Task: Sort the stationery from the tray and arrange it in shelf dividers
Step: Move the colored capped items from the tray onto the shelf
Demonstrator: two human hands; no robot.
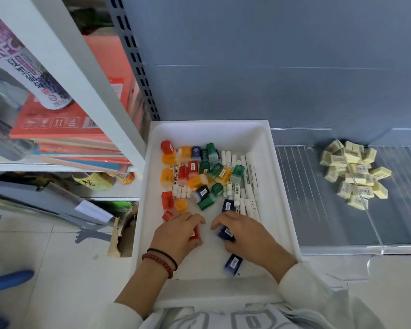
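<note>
- While the white tray [286, 186] sits with its 6 o'clock end nearest the person, both hands are down inside that end.
- At about 7 o'clock in the tray, the left hand [178, 231] lies palm down with its fingers curled over a red sharpener [195, 234], thumb tucked beside it. Two bracelets [163, 258], one beaded and one dark, ring the wrist.
- At about 5 o'clock, the right hand [244, 236] has its fingers bent and pinches a dark blue sharpener [226, 233] between thumb and fingers. The two hands' fingertips are near each other but apart.
- A second dark blue sharpener [233, 263] lies loose on the tray floor just beside the right wrist, toward 6 o'clock.
- Farther in, a heap of coloured sharpeners [199, 173], red, orange, green and blue, fills the middle and runs up to 11 o'clock.
- White markers [248, 188] lie lengthwise along the 3 o'clock side, some partly under the heap.
- Outside the tray at 2 o'clock, yellow erasers [354, 172] are piled on the grey shelf [403, 222], showing on both sides of a clear divider [365, 210].
</note>
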